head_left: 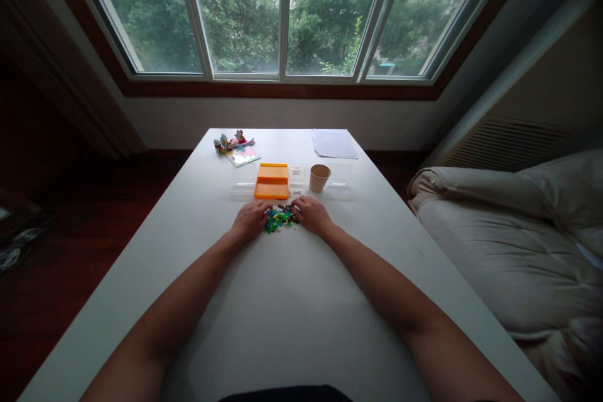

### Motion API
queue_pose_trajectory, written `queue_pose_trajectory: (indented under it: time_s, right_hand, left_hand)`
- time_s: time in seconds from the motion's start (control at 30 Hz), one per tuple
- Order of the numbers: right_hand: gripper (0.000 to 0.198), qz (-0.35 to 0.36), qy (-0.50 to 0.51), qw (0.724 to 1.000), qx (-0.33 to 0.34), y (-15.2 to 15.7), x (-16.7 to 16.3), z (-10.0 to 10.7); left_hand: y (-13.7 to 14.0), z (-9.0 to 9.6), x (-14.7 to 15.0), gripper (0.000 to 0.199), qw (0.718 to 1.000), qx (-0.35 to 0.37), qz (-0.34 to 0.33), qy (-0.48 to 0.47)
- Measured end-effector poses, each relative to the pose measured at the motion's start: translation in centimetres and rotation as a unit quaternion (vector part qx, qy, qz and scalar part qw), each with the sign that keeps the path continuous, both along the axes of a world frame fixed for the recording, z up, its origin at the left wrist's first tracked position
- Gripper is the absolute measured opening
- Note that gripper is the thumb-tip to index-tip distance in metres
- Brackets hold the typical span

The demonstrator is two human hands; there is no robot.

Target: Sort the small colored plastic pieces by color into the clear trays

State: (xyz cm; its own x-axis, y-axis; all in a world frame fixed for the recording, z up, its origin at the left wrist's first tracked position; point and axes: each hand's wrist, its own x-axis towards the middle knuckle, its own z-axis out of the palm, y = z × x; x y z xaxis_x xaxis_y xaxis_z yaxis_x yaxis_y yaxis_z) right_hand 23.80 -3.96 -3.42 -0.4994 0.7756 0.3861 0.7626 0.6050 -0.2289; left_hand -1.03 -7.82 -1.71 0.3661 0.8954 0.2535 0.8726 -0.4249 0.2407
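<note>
A small heap of tiny coloured building bricks (279,218), mostly green, blue and yellow with some dark red ones, lies on the white table between my two hands. My left hand (250,221) rests palm down at the heap's left edge, its fingers loosely bent and touching the bricks. From the right side my right hand (311,213) reaches in, fingers curved and apart over the dark red bricks. Nothing shows held in either hand, though the fingertips are small and partly hidden. Just beyond the heap is an orange two-part tray (272,179).
A brown paper cup (320,178) stands right of the tray, among clear plastic boxes (339,183). Paper sheets (333,143) lie at the far right; small brick figures (226,142) and a pink-and-white booklet (244,156) lie far left. A sofa (509,245) flanks the white table (292,314).
</note>
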Motion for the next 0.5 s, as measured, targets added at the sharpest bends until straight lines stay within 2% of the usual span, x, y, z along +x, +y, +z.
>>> queue_pose_trajectory:
  time_s: [0.2, 0.33, 0.5]
  right_hand:
    - [0.022, -0.023, 0.015, 1.000, -0.007, 0.0, -0.5, 0.1]
    - [0.021, 0.026, 0.030, 0.999, -0.029, 0.3, 0.8, 0.7]
    - [0.031, 0.093, 0.043, 0.995, -0.022, 0.1, 1.3, 1.3]
  left_hand:
    - [0.0, -0.3, 0.8, 0.029, 1.000, 0.008, 0.022, -0.005]
    - [-0.1, 0.0, 0.8, 0.030, 0.999, 0.003, 0.005, -0.042]
    - [-0.4, 0.4, 0.7, 0.039, 0.998, -0.001, -0.014, -0.056]
